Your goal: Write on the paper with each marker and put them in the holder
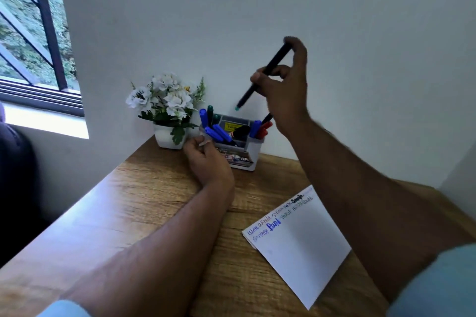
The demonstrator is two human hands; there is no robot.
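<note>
right hand (283,90) raised above holder (242,146), pinching dark marker (262,75), teal tip down. left hand (206,157) curled against holder's front, gripping small clear thing. written paper (298,239) near right.

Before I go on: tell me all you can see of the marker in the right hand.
The marker is slim and dark, nearly black, with a small teal end pointing down-left. It looks like plastic. The right hand holds it tilted in the air, fingers around its upper half, a fingertip on its top end. It hangs above the holder without touching it. Whether it is capped I cannot tell.
</note>
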